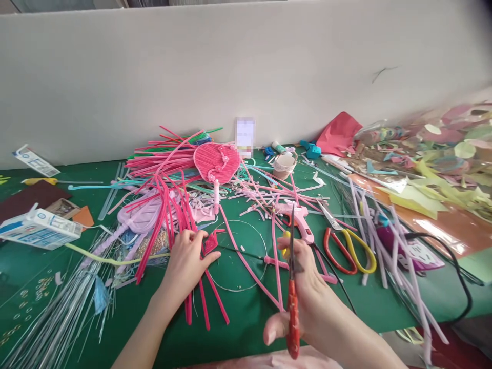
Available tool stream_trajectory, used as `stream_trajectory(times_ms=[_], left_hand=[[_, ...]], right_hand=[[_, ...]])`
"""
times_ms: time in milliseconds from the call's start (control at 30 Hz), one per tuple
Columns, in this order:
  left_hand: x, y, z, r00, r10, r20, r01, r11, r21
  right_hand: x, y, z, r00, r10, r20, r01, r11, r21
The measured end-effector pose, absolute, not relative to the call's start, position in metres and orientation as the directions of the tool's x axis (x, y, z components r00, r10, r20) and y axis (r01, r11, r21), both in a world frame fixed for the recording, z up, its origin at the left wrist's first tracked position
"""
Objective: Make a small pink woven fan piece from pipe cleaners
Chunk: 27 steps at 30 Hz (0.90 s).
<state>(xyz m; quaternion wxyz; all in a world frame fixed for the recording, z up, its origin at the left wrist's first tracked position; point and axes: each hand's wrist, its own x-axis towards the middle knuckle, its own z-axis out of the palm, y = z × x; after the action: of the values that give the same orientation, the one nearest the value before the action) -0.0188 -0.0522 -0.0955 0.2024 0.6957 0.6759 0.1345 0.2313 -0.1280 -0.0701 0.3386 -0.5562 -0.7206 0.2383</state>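
Observation:
My right hand point(303, 277) holds red-handled scissors point(293, 318), blades pointing up and away. My left hand point(188, 261) rests on a bunch of dark pink pipe cleaners point(161, 220), its fingertips beside a small folded dark pink piece point(210, 242); whether they grip anything is hidden. Between the hands lies a thin wire hoop point(237, 291) on the green table point(246, 328), with a dark stem across it ending in a pink wrapped part point(275, 263). Beyond them is a pink fan-shaped piece point(209, 161) with small flowers and a light pink handle.
A pink glue gun point(303, 223), scissors with red and yellow handles point(353, 251) and a purple object with a black cable point(415, 248) lie right. Silver wires point(65, 307) and a milk carton point(40, 228) are left. A phone point(245, 136) leans on the white wall.

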Motion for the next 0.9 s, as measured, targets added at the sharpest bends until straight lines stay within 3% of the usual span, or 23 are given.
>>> stream_trajectory(times_ms=[133,333,467,567,733,900], left_hand=[[-0.015,-0.047,-0.098,0.024,0.992,-0.127,0.850,0.046,0.525],[-0.021,-0.050,-0.062,0.068,0.977,-0.204,0.678,0.105,0.728],[-0.009,-0.061,-0.035,0.008,0.991,-0.131,0.308,0.122,0.944],[0.002,-0.071,-0.022,-0.078,0.995,-0.065,0.209,0.080,0.975],[0.010,-0.079,-0.015,-0.085,0.994,0.069,0.240,-0.047,0.970],[0.010,-0.081,-0.014,-0.093,0.992,0.090,0.234,-0.067,0.970]], right_hand=[[0.230,-0.133,-0.073,-0.110,0.989,0.096,0.740,0.146,-0.656],[0.232,-0.137,-0.077,-0.064,0.993,0.099,0.718,0.115,-0.687],[0.227,-0.142,-0.074,-0.151,0.977,0.149,0.716,0.212,-0.665],[0.222,-0.146,-0.069,-0.164,0.964,0.209,0.743,0.260,-0.616],[0.224,-0.146,-0.061,-0.215,0.935,0.281,0.776,0.338,-0.532],[0.226,-0.144,-0.059,-0.234,0.920,0.313,0.786,0.369,-0.496]])
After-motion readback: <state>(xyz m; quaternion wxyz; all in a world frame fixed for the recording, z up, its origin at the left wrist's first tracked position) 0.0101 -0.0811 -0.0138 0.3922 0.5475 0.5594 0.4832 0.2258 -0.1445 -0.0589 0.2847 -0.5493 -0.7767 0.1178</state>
